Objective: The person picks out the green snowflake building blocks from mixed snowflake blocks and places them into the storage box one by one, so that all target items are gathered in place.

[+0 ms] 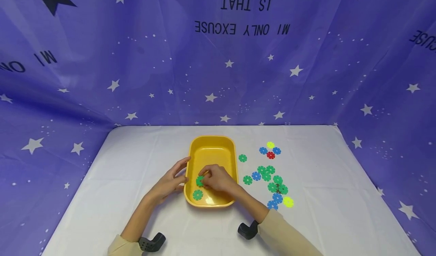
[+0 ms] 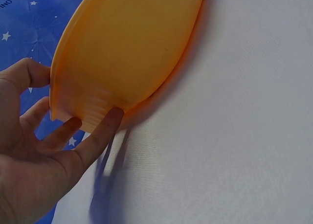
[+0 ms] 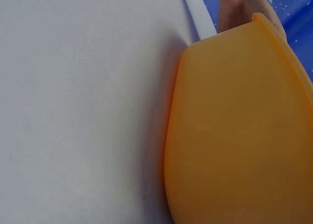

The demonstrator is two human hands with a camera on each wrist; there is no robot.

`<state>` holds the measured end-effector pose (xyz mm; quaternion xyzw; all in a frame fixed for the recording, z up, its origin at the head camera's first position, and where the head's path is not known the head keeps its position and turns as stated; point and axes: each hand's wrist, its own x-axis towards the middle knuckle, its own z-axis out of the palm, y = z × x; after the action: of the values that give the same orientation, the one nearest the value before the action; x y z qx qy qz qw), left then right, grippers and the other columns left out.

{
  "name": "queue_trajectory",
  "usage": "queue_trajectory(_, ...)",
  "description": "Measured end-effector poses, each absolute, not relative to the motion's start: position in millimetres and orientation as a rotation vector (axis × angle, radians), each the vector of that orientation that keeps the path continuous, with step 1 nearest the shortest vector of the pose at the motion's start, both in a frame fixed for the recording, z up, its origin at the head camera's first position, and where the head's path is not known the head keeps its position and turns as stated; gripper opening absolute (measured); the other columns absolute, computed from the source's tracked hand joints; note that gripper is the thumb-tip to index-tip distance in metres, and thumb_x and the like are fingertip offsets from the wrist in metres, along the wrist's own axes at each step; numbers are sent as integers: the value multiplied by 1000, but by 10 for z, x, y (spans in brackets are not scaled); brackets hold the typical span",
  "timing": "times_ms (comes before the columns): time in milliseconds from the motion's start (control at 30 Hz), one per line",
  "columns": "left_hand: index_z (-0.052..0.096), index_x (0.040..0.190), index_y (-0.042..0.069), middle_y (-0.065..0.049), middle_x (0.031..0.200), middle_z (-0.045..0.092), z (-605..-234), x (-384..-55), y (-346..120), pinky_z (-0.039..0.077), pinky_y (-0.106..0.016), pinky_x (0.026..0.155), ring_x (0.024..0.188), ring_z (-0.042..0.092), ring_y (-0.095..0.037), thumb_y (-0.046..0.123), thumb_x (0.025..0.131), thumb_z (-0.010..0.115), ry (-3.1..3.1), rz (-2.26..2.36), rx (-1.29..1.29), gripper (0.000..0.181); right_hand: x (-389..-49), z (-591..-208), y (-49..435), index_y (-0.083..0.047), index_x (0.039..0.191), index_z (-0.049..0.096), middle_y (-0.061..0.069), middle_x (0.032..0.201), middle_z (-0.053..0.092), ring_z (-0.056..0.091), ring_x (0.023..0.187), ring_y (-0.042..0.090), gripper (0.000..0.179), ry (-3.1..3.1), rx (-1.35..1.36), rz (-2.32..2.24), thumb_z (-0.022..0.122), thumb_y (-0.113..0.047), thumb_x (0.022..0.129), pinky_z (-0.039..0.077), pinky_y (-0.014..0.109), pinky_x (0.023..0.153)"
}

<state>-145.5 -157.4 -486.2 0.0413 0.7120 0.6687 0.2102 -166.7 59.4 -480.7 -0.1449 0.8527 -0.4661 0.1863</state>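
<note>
A yellow plastic tray (image 1: pixel 192 150) stands on the white table. My right hand (image 1: pixel 218 178) reaches into it and pinches a green notched plastic disc (image 1: pixel 199 181) between its fingertips. Another green disc (image 1: pixel 197 195) lies on the tray's floor nearer to me. On the tray's left side my left hand (image 1: pixel 167 184) touches the outer wall with spread, relaxed fingers; in the left wrist view the fingertips rest against the wall (image 2: pixel 122 48). The right wrist view shows mostly the tray's outer wall (image 3: pixel 234 126), with part of a hand behind its rim; the held disc is hidden there.
Right of the tray lie loose notched discs: several green ones (image 1: pixel 277 180), several blue ones (image 1: pixel 277 198), yellow ones (image 1: pixel 288 202) and a red one (image 1: pixel 270 155). A lone green disc (image 1: pixel 242 158) sits close to the tray. A purple star-patterned cloth (image 1: pixel 211 78) surrounds the table.
</note>
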Motion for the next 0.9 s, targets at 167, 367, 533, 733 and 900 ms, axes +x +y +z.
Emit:
queue_trajectory(167,31,157,26,-14,163,19,-4855,-1448,-1586,54,-46,93,135,43,-39,8,88,60,1987,1853,103,77,-1672,-4802,548,-5,99,72,0,66,64,56,56,11,18,2445,-426,-1224,65,1,84,43,20,53)
queue_trajectory(367,31,156,27,-15,163,18,-4856,-1440,-1593,52,-49,95,137,40,-40,9,89,61,1989,1849,116,76,-1659,-4782,533,-5,101,73,-1,67,62,54,57,12,17,2459,-402,-1174,69,-1,84,43,20,54)
queue_trajectory(533,31,156,28,-15,163,19,-4849,-1439,-1584,53,-48,94,137,40,-40,9,89,61,1993,1845,115,76,-1642,-4773,535,-6,101,73,-1,69,61,53,58,12,17,2466,-407,-1160,70,-3,84,42,21,54)
queue_trajectory(733,32,156,27,-15,163,18,-4858,-1440,-1582,54,-46,92,136,42,-40,9,88,61,1987,1852,107,76,-1637,-4773,521,-6,100,74,-2,70,61,53,59,12,17,2484,-436,-1137,71,-3,84,42,22,54)
queue_trajectory(900,31,157,26,-15,163,18,-4855,-1437,-1579,54,-47,92,135,43,-40,9,89,60,1991,1849,116,76,-1637,-4763,513,-6,100,74,-2,69,60,52,58,12,17,2496,-438,-1121,72,-3,83,42,21,52)
